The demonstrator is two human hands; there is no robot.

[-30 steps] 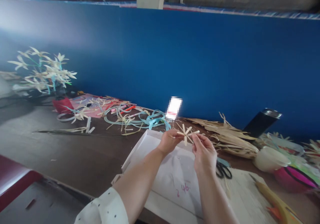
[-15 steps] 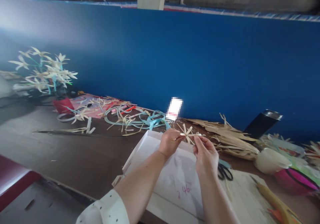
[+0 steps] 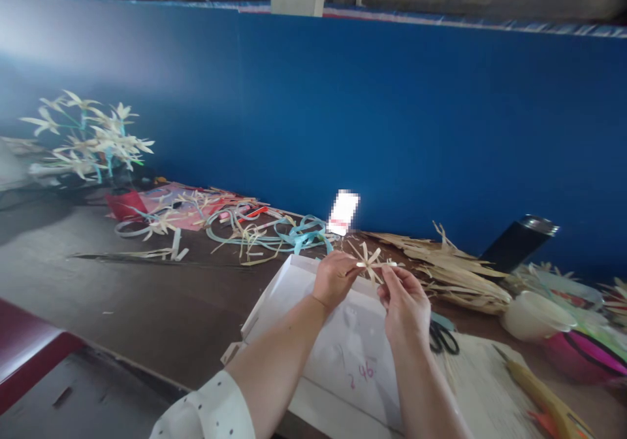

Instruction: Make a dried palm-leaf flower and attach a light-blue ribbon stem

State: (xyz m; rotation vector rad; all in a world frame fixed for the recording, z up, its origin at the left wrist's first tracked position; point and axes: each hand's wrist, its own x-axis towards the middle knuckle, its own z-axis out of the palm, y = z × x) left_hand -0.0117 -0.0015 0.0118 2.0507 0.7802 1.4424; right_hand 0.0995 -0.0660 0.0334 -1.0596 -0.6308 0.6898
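Between my hands is a small pale flower made of narrow husk-like strips, its petals spread like a star. My left hand pinches it from the left side. The fingers of my right hand are closed on a petal at its right. Both hands are raised over the far edge of a shallow white cardboard box with pink handwritten marks. Just to the right of my right wrist lie black-handled scissors, partly covered by my forearm.
A bundle of dry husks, a dark flask, a white cup and a yellow-handled tool are on the right. Blue ribbon and strips lie at the back. A phone leans on the blue partition. Finished-looking flowers stand left.
The view has shifted very slightly. Both hands keep their hold on the flower, with no clear movement relative to the box.
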